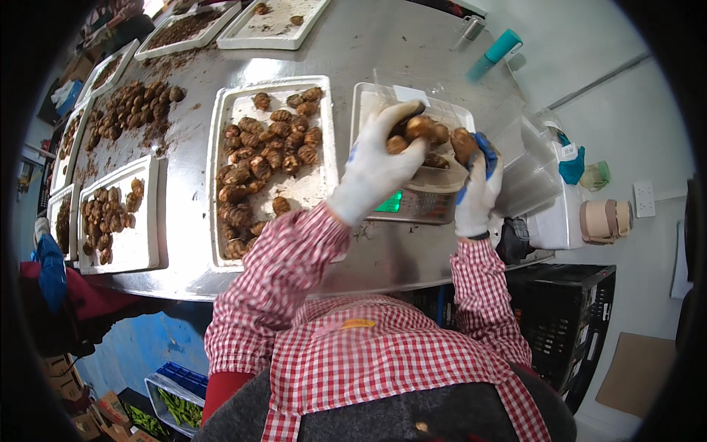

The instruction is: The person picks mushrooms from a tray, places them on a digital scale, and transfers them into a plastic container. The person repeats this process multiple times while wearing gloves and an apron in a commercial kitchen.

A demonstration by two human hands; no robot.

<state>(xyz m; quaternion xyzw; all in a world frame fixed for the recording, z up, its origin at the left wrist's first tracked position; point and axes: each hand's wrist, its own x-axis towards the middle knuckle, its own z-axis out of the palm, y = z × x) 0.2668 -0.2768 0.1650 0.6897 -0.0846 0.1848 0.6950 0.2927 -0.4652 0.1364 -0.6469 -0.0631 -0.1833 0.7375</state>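
My left hand [384, 157], in a white work glove with dark fingertips, curls over several small brown taro corms [420, 128] above a digital scale [414, 205]. A clear plastic container [436, 181] with corms in it rests on the scale. At the container's right side my right hand [480, 185], in a white and blue glove, holds one elongated taro corm [463, 145] between its fingers. Left of the scale lies a white foam tray [331, 204] with many hairy brown corms. The scale's green display is lit.
Stacked clear plastic containers [527, 160] stand right of the scale, with a teal bottle [500, 48] and a steel cup [471, 27] behind. More foam trays [157, 221] and a loose pile of corms [138, 105] lie left. A co-worker's blue sleeve [51, 271] shows far left.
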